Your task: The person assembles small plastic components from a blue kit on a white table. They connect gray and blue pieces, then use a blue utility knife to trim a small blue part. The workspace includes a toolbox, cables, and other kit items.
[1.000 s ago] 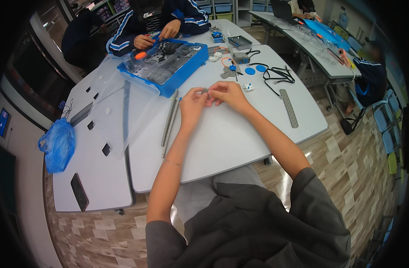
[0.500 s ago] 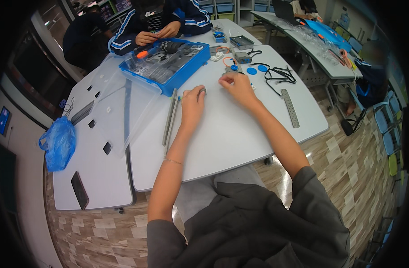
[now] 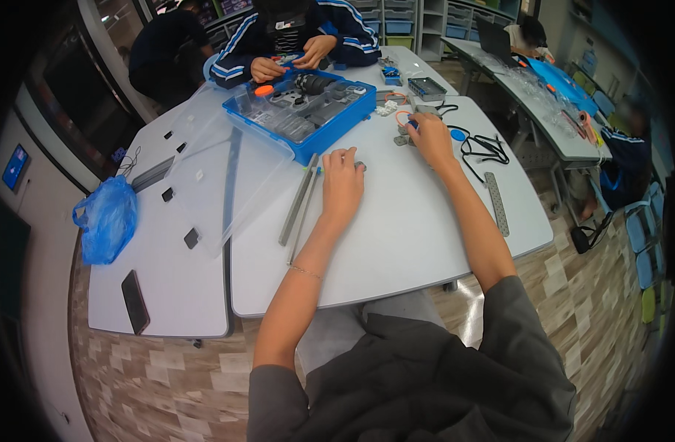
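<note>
Small grey part [image 3: 361, 166] sits at the fingertips of the left hand [image 3: 343, 188], over the white counter [image 3: 396, 243]; too small to read its shape. Second white counter [image 3: 183, 302] runs just beside its left edge. Clear lid [image 3: 256, 195] spans the seam between the two. Open blue box [image 3: 345, 127] is at the lid's far right, loaded with grey and dark parts. Co-worker's hands [image 3: 267, 70] are at the box's far side. Blue plastic bag [image 3: 109, 221] is crumpled on the left counter.

Two grey bars [image 3: 298, 200] lie near the left forearm, on its left. Black cables [image 3: 488, 151] loop to the right of the right hand [image 3: 432, 140]; perforated grey strip [image 3: 497, 206] is right of that forearm. Dark phone [image 3: 135, 302] lies toward the left counter's near edge. Open dark tray [image 3: 427, 89] is beyond the right hand.

Left grip: nearly closed, small grey part pinched between thumb and fingers. Right grip: fingers bent down at the flat grey pieces [image 3: 403, 140]; cannot tell how far open or whether it has hold of anything. Blue disc [image 3: 457, 135] lies just right of it. White pieces [image 3: 387, 108] lie farther out, to the left.
</note>
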